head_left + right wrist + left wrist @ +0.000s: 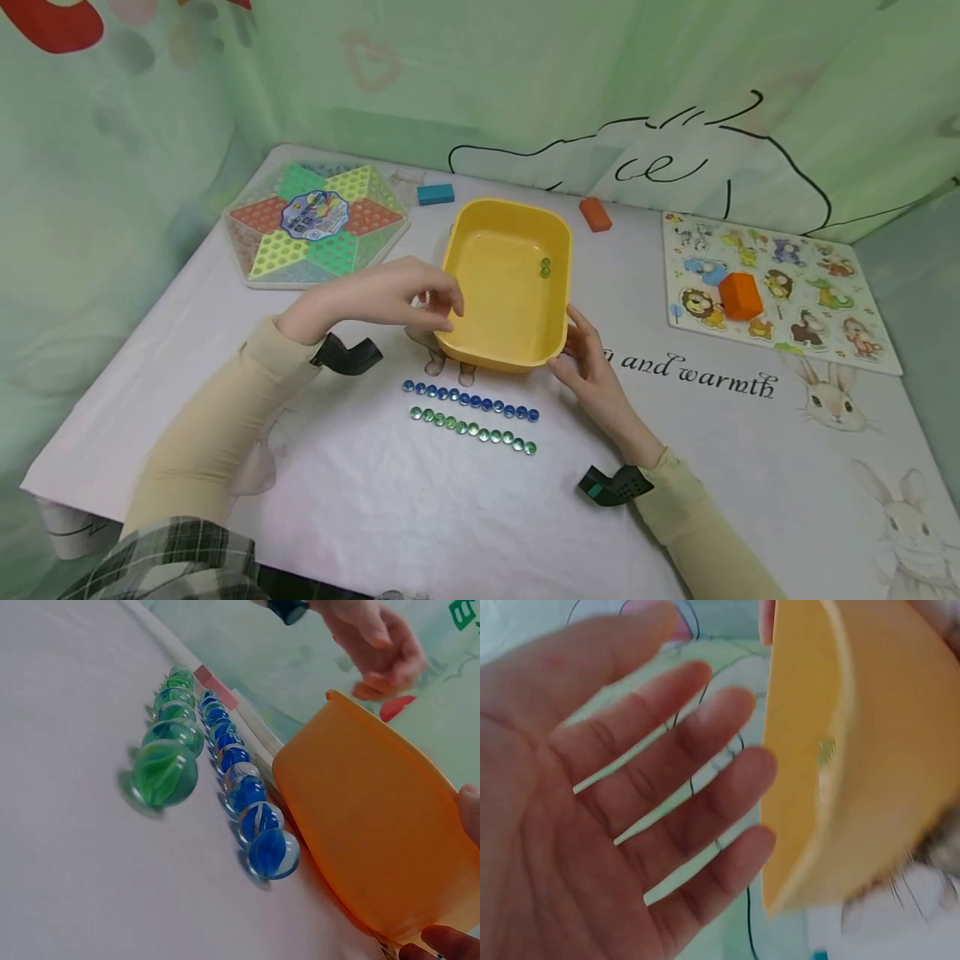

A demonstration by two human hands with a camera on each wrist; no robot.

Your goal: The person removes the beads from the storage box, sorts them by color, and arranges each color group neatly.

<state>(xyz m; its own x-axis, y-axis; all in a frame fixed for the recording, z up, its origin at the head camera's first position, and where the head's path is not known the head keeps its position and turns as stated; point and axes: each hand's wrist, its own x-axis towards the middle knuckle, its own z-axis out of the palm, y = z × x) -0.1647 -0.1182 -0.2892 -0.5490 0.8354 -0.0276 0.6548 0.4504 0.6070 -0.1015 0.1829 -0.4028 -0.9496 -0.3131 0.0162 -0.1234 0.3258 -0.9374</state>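
A yellow plastic basin [498, 283] stands mid-table, with two green marbles [545, 267] inside near its right wall. My left hand [408, 293] hovers at the basin's left rim; its palm and loosely extended fingers [727, 776] hold nothing. At the near right corner of the basin, my right hand [592, 375] grips the outside, thumb on the near side and fingers along the right wall. In front of the basin run two lines of marbles: blue marbles [476, 402] nearer the basin, green marbles [472, 429] nearer me.
A hexagonal Chinese checkers board [315, 221] lies at the back left. Behind the basin are a blue block [436, 194] and an orange block [596, 214]. An animal puzzle board [787, 292] at right carries another orange block [741, 297]. A green curtain [525, 75] closes the back.
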